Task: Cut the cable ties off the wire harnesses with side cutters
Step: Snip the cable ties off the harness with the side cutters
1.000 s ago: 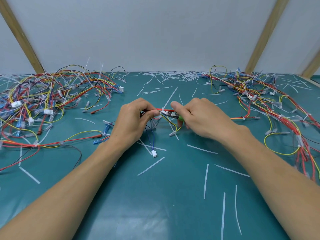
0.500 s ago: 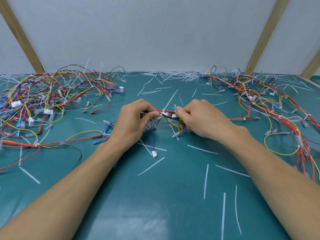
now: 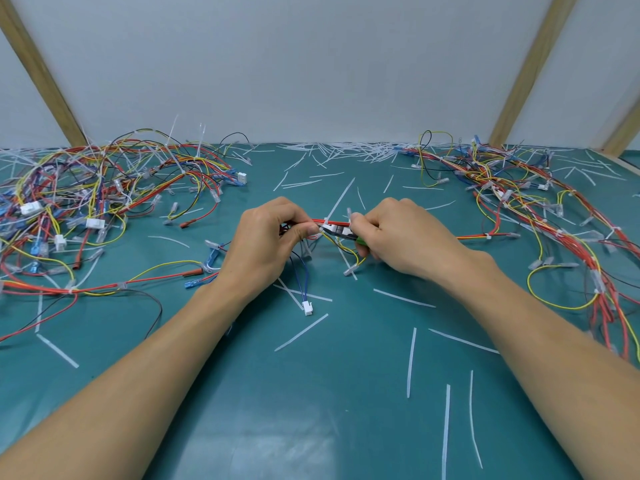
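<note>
Cutters (image 3: pixel 336 231) crept left along harness (image 3: pixel 334 223), nose now at tie (image 3: pixel 326 221) beside my left thumb. Left hand (image 3: pixel 266 237) pinches wires; right hand (image 3: pixel 398 233) wraps green handles. Harness spans between hands, mid-desk. Step: cutting this tie. Next: squeeze, catch plastic only, spare wires.

Wire harness (image 3: pixel 334 224) of red and yellow leads is stretching level above the mat's centre; a white cable tie (image 3: pixel 326 221) is standing on it, with green-handled side cutters (image 3: pixel 341 233) lying against it.
</note>
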Action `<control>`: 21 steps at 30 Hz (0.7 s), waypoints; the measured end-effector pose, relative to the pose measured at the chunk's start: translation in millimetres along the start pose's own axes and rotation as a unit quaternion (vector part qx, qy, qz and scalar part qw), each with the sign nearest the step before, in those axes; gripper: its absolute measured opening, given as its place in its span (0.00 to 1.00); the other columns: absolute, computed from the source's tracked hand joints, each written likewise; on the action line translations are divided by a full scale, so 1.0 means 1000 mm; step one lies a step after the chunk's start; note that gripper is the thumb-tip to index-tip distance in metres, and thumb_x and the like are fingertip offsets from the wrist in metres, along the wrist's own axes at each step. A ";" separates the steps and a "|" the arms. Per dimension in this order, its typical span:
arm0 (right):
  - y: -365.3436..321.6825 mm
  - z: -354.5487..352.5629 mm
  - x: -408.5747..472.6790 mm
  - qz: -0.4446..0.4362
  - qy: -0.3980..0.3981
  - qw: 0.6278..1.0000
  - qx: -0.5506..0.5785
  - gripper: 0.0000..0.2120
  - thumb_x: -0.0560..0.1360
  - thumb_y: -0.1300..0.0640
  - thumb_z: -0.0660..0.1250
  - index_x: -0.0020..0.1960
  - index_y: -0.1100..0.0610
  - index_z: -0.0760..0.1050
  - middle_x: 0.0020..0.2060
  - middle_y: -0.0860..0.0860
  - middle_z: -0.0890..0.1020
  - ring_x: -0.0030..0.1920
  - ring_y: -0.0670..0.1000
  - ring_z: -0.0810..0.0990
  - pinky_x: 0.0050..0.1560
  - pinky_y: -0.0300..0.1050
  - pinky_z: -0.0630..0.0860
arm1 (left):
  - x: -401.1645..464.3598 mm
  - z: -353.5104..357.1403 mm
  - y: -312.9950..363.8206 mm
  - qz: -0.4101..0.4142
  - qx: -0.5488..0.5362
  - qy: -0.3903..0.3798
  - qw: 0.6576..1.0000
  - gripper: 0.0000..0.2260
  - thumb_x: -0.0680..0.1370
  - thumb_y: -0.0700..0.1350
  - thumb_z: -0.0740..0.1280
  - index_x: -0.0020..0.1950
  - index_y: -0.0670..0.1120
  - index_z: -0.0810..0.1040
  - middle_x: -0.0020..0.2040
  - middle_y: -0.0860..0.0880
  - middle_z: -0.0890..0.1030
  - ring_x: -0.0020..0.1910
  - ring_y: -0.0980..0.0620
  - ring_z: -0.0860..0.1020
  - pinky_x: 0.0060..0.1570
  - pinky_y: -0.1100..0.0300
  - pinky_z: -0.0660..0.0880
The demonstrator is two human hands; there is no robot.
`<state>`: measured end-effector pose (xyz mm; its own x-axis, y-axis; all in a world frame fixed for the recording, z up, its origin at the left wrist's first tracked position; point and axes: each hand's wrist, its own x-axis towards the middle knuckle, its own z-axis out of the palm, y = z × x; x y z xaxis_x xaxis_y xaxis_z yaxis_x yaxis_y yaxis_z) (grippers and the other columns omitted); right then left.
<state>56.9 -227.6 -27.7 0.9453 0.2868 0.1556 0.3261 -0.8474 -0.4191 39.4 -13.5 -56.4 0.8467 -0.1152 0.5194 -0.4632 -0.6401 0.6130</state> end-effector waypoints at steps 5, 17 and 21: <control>0.000 0.001 0.000 0.000 -0.001 1.000 -0.002 0.27 0.82 0.42 0.55 0.31 0.51 0.81 0.29 0.51 0.82 0.34 0.51 0.79 0.40 0.48 0.76 | 0.000 0.000 0.000 0.001 -0.001 -0.001 1.000 0.03 0.76 0.42 0.74 0.42 0.45 0.84 0.41 0.51 0.82 0.39 0.54 0.76 0.41 0.71 0.68; 0.000 0.002 0.000 0.004 0.003 1.000 -0.008 0.27 0.81 0.42 0.55 0.32 0.50 0.81 0.28 0.51 0.82 0.33 0.53 0.79 0.37 0.46 0.73 | 0.000 -0.001 0.000 0.003 0.002 -0.004 1.000 0.03 0.76 0.42 0.74 0.43 0.44 0.84 0.41 0.50 0.82 0.39 0.54 0.75 0.41 0.70 0.67; -0.001 0.001 0.000 0.007 0.004 1.000 -0.011 0.27 0.81 0.42 0.55 0.32 0.50 0.81 0.29 0.52 0.82 0.33 0.53 0.79 0.36 0.46 0.72 | 0.000 -0.001 0.000 0.000 0.002 -0.003 1.000 0.03 0.76 0.42 0.74 0.43 0.44 0.84 0.41 0.50 0.82 0.39 0.54 0.76 0.41 0.69 0.68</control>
<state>56.4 -225.9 -27.9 0.9493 0.2718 0.1578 0.3131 -0.8611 -0.4006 39.1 -12.8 -55.9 0.8480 -0.1207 0.5161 -0.4628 -0.6432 0.6100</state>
